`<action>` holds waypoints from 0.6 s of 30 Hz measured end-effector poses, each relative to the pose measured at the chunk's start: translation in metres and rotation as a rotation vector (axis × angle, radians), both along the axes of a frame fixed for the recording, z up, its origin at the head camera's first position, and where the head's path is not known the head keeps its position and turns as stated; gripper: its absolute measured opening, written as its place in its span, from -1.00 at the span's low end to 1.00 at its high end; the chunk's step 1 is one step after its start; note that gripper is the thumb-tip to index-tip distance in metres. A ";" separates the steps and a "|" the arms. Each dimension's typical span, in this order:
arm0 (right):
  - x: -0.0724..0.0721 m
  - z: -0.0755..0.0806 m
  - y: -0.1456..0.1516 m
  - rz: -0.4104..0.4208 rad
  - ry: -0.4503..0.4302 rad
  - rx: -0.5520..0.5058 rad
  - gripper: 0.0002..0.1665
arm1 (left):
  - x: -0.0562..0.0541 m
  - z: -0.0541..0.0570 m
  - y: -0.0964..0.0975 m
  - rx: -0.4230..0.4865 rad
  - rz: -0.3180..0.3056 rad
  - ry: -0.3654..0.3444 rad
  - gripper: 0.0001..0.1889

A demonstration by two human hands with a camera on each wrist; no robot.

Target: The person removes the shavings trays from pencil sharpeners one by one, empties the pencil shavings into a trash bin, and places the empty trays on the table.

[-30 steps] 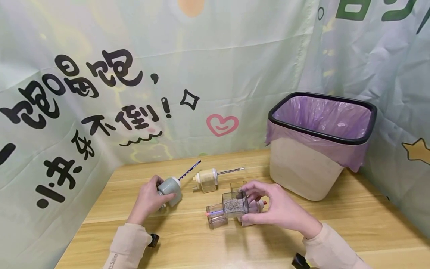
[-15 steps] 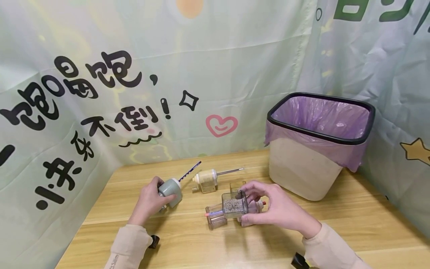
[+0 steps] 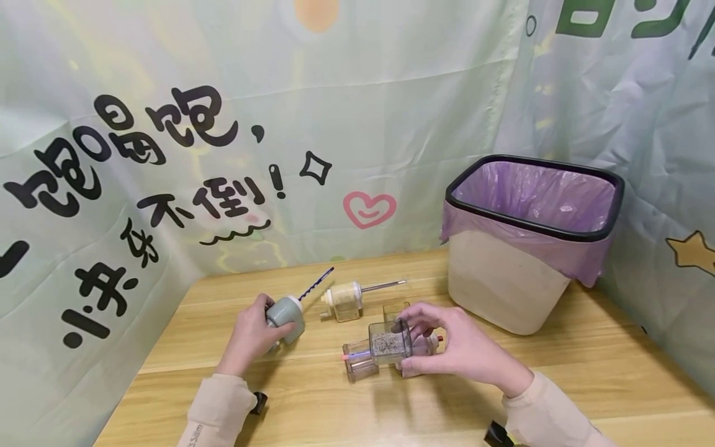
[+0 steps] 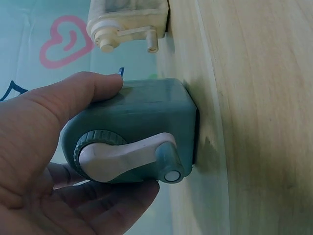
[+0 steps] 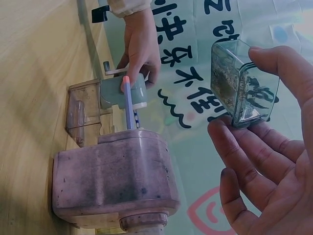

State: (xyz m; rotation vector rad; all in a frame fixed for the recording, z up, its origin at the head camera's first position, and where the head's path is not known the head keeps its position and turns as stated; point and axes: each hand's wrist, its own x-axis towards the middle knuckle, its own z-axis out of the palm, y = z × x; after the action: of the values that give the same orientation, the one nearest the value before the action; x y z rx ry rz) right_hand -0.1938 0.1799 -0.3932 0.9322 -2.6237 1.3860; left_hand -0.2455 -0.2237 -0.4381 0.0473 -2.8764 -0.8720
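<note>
In the head view my left hand [image 3: 254, 332] grips a grey-green crank pencil sharpener [image 3: 286, 316], from which a dark blue pencil [image 3: 316, 284] sticks out. Its pale crank [image 4: 124, 154] faces the left wrist camera. My right hand [image 3: 466, 347] holds a clear shavings drawer [image 3: 389, 343] between thumb and fingers, above the table; grey shavings [image 5: 226, 88] lie inside it. Behind and below that drawer stands a pinkish-purple sharpener [image 5: 115, 178], partly hidden in the head view, with an orange-tipped blue pencil [image 5: 128, 100] in it. A see-through pinkish drawer [image 3: 360, 367] rests on the table beside it.
A cream crank sharpener [image 3: 343, 300] holding a pencil [image 3: 384, 285] stands farther back. Behind the held drawer shows the edge of another clear box [image 3: 395, 308]. At the back right is a white bin [image 3: 503, 279] with a black rim and purple liner. Printed cloth [image 3: 301, 124] encloses the table.
</note>
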 end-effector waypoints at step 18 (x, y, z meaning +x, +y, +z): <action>-0.003 -0.002 0.001 0.001 -0.009 -0.005 -0.33 | 0.001 -0.001 0.003 0.009 0.017 -0.006 -0.40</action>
State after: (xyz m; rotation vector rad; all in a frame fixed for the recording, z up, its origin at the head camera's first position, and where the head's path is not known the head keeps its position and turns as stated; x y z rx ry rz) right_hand -0.1963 0.1810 -0.3955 0.9291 -2.6251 1.3993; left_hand -0.2450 -0.2202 -0.4394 0.0758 -2.8734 -0.8835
